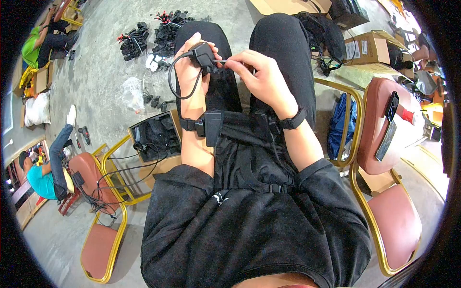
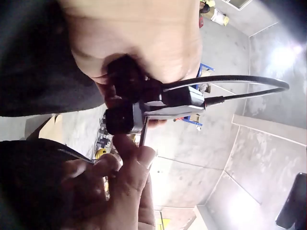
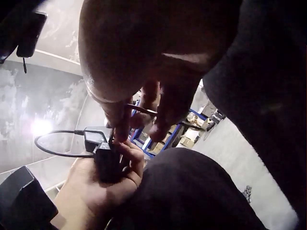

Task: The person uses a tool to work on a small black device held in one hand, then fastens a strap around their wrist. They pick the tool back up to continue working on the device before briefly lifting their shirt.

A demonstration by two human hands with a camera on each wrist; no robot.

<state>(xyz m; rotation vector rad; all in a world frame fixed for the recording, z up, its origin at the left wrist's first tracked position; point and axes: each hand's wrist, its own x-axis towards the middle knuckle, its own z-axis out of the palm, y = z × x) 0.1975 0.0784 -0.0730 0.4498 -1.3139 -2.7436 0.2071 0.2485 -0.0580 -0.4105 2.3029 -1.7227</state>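
My left hand (image 1: 186, 73) holds a small black boxy device (image 1: 203, 56) above my left thigh. A black cable (image 2: 249, 78) loops out from the device and back to it. My right hand (image 1: 263, 79) pinches a thin metal rod, by its bent shape a hex key (image 2: 144, 131), between thumb and fingers. Its tip meets the side of the device beside a black block-like part (image 2: 121, 120). In the right wrist view the device (image 3: 108, 160) lies in the left palm, and the right fingers are close against it, in shadow.
Brown padded chairs with gold frames stand at left (image 1: 98, 252) and right (image 1: 396, 225). Piles of black parts (image 1: 134, 42) lie on the concrete floor ahead. An open cardboard box (image 1: 175, 122) with black gear and cables sits at my left. Other people (image 1: 43, 180) are at far left.
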